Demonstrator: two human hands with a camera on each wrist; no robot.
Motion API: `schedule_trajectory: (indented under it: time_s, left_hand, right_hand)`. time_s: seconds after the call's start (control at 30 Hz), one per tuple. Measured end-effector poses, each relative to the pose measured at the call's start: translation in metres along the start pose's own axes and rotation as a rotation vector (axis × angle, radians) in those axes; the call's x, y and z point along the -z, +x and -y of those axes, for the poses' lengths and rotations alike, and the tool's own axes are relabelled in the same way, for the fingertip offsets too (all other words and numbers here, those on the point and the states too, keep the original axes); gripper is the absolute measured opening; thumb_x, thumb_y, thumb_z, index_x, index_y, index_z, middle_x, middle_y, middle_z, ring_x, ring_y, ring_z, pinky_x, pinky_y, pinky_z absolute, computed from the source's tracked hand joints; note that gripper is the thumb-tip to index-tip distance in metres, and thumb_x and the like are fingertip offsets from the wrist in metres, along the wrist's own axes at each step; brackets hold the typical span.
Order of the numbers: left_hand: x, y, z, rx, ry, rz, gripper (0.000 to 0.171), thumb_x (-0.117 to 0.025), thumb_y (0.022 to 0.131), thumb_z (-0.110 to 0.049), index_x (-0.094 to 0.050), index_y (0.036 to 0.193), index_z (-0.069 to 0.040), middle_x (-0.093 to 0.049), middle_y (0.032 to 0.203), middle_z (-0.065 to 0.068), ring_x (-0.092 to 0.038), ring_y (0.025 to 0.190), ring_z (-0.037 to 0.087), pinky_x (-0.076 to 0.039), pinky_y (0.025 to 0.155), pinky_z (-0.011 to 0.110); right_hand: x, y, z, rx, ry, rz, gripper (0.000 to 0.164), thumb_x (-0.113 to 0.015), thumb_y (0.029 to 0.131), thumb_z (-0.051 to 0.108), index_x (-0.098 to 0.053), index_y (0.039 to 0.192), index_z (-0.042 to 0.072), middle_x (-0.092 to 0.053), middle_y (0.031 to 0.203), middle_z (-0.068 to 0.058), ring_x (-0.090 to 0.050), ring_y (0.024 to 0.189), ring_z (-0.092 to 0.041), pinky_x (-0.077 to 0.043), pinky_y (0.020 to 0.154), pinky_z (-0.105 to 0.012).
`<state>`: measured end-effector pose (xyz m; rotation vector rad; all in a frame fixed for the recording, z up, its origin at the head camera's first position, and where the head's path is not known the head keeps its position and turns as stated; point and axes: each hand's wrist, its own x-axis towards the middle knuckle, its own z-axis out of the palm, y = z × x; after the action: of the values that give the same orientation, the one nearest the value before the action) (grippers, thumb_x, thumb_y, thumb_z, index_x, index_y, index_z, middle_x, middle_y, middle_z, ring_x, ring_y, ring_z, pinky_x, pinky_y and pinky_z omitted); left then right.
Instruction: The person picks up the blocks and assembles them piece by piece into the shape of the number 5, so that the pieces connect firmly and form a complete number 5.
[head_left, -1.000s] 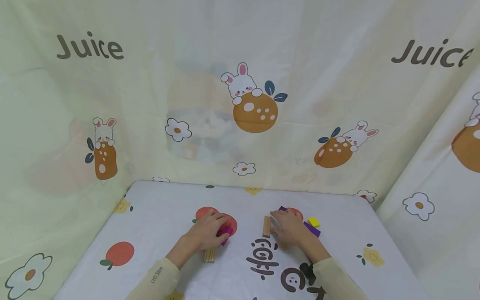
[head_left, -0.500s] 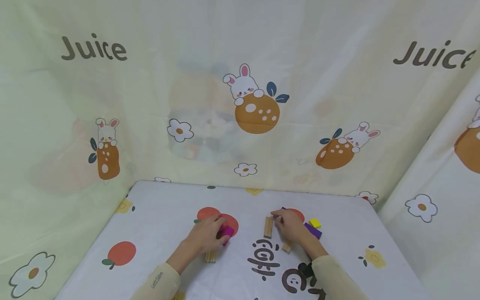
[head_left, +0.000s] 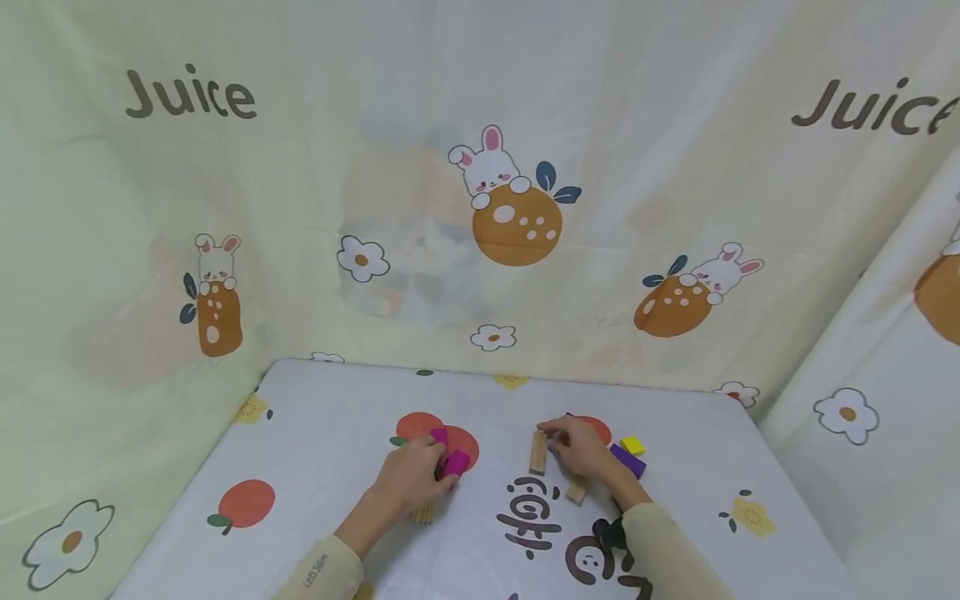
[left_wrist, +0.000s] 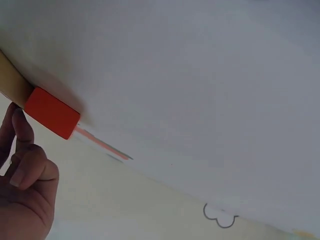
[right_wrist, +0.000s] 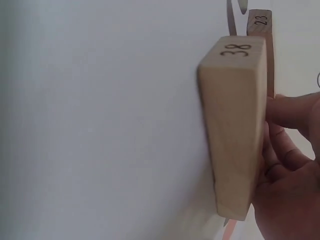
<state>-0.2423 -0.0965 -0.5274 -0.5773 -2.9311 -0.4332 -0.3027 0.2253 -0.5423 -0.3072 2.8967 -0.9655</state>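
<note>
My left hand (head_left: 408, 475) curls over two magenta blocks on the tablecloth, with the thumb against the nearer magenta block (head_left: 456, 464). The other magenta block (head_left: 439, 435) lies just beyond the fingers. Under that hand, a row of wooden blocks (head_left: 422, 514) is partly hidden. The left wrist view shows its fingertips at a pale wooden piece (left_wrist: 12, 82) beside a red-looking block (left_wrist: 52, 113). My right hand (head_left: 581, 446) pinches the far end of a wooden block (head_left: 537, 454), marked 23 in the right wrist view. A second wooden block (right_wrist: 232, 125), marked 38, lies under the palm.
Right of the right hand lie a purple block (head_left: 628, 461) and a yellow block (head_left: 632, 446). Another dark piece is mostly hidden behind that hand. A printed white cloth (head_left: 315, 433) covers the table, and patterned curtains (head_left: 420, 167) stand behind and at the sides.
The left hand has drawn back slightly, bringing the farther magenta block into view. The right hand's fingertips have shifted to the far end of the wooden block, uncovering the second block below.
</note>
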Motion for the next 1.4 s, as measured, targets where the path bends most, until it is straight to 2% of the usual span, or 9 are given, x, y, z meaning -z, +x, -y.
schedule_trajectory:
  time_s: [0.17,0.37,0.8,0.97,1.2,1.4]
  left_hand:
    - [0.000,-0.001,-0.002,0.010,0.019,0.039,0.036,-0.083,0.087,-0.043,-0.059,0.080,-0.017,-0.053,0.084,-0.004,-0.049,0.080,0.010,-0.046,0.062,0.025]
    - [-0.002,-0.001,-0.001,0.029,0.006,0.070,0.036,-0.084,0.086,-0.042,-0.059,0.081,-0.017,-0.052,0.084,-0.004,-0.048,0.079,0.009,-0.046,0.062,0.026]
    - [-0.002,0.000,-0.002,0.028,-0.027,0.089,0.044,-0.085,0.087,-0.035,-0.051,0.066,-0.017,-0.045,0.065,-0.004,-0.043,0.065,0.009,-0.036,0.052,0.022]
    - [-0.001,-0.001,-0.004,0.030,-0.027,0.115,0.040,-0.084,0.088,-0.034,-0.052,0.072,-0.015,-0.046,0.069,-0.003,-0.045,0.067,0.009,-0.037,0.054,0.023]
    - [-0.005,0.001,-0.003,0.044,-0.019,0.132,0.038,-0.083,0.090,-0.037,-0.055,0.077,-0.015,-0.048,0.073,-0.002,-0.046,0.071,0.010,-0.038,0.057,0.023]
    - [-0.005,0.003,-0.005,0.062,-0.042,0.137,0.037,-0.083,0.090,-0.036,-0.055,0.078,-0.015,-0.048,0.073,-0.002,-0.047,0.071,0.011,-0.039,0.057,0.024]
  right_hand:
    - [0.002,0.002,0.000,0.005,-0.020,0.044,0.041,-0.071,0.098,0.002,-0.075,0.134,0.020,-0.068,0.111,-0.002,-0.056,0.093,-0.016,-0.053,0.081,-0.032]
    - [0.001,0.002,-0.001,0.004,-0.035,0.054,0.039,-0.072,0.098,0.003,-0.077,0.131,0.024,-0.065,0.110,-0.001,-0.054,0.092,-0.016,-0.048,0.076,-0.028]
    - [0.003,-0.006,-0.001,0.004,-0.020,0.048,0.029,-0.076,0.096,0.006,-0.079,0.122,0.019,-0.064,0.108,0.000,-0.054,0.091,-0.015,-0.046,0.074,-0.025]
    - [0.004,-0.007,-0.002,-0.015,-0.008,0.053,0.025,-0.079,0.094,0.009,-0.080,0.117,0.016,-0.065,0.103,0.000,-0.056,0.091,-0.015,-0.049,0.076,-0.026]
    - [0.008,-0.007,-0.003,-0.060,0.047,0.058,0.023,-0.084,0.089,0.009,-0.081,0.112,0.012,-0.072,0.095,0.001,-0.061,0.086,-0.013,-0.058,0.082,-0.029]
    - [0.010,-0.008,-0.005,-0.070,0.061,0.065,0.025,-0.086,0.087,0.008,-0.082,0.111,0.010,-0.073,0.090,0.001,-0.061,0.082,-0.013,-0.059,0.080,-0.028]
